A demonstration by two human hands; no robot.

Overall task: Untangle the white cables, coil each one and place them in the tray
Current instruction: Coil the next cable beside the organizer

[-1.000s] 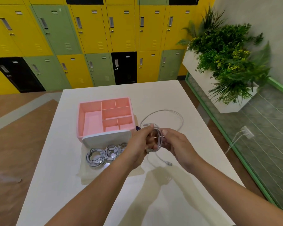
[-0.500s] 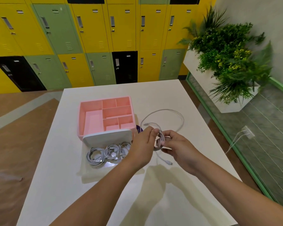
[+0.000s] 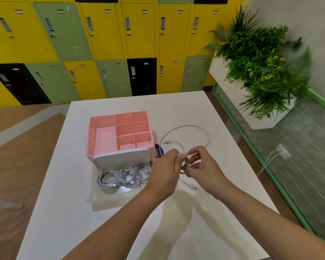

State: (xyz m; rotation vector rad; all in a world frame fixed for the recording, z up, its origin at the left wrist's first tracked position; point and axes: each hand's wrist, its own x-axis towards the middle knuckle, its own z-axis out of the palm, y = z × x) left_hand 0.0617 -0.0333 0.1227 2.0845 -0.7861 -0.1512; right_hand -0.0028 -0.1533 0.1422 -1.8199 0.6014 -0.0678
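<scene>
Cable (image 3: pixel 186 128), white, light and limp, is half-coiled above the table (image 3: pixel 176 106). The left hand (image 3: pixel 165 171) pinches the small bundle and the right hand (image 3: pixel 204 167) curls round its turns. I'd grip where the springy-looking loops cross. I count one cable in hand, three coils (image 3: pixel 125 174) in the clear tray (image 3: pixel 105 201) and one pink organizer (image 3: pixel 101 136) behind.

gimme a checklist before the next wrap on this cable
1. Grip: left hand and right hand both pinch the cable - ok.
2. Fully coiled: loop not yet wound - not ok.
3. Loop knot-free: lies open, no knots seen - ok.
4. Plug free: lies loose below the right hand - ok.
5. Tray room: three coils at its far end, near part bare - ok.
</scene>
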